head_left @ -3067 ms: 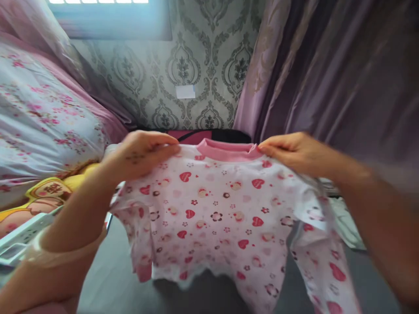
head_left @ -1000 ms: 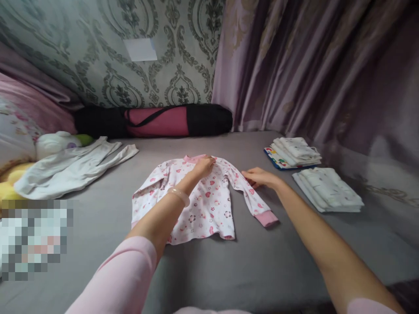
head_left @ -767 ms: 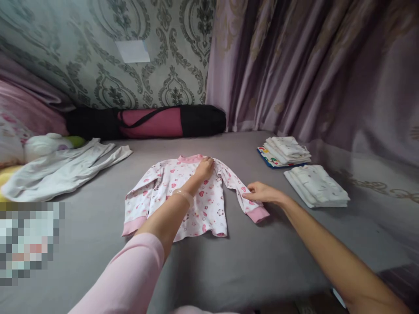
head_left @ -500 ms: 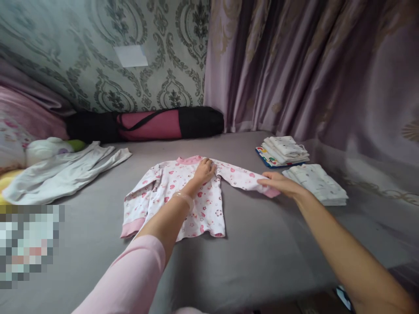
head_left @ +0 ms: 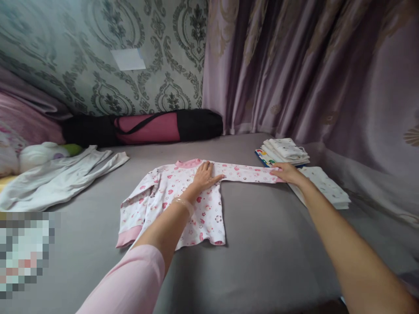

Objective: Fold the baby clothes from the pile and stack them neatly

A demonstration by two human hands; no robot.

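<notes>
A white long-sleeved shirt (head_left: 209, 209) with pink hearts, flowers and pink trim lies spread on the grey sheet. My left hand (head_left: 204, 175) rests flat on its right shoulder area, fingers apart, just below the pink collar. The cuff of the right sleeve is pinched in my right hand (head_left: 287, 173), and that sleeve stretches straight out sideways. The other sleeve (head_left: 135, 209) lies bent down along the shirt's left side.
Folded white clothes (head_left: 286, 149) and a second folded pile (head_left: 324, 185) lie at the right. White pants (head_left: 65, 179) and a plush toy (head_left: 42, 152) are at the left. A black and maroon bag (head_left: 147, 126) lies along the wall.
My right hand has moved up and slightly right with the cuff, and the sleeve has gone from slanting down to nearly level. My left hand's fingers have spread out on the shirt.
</notes>
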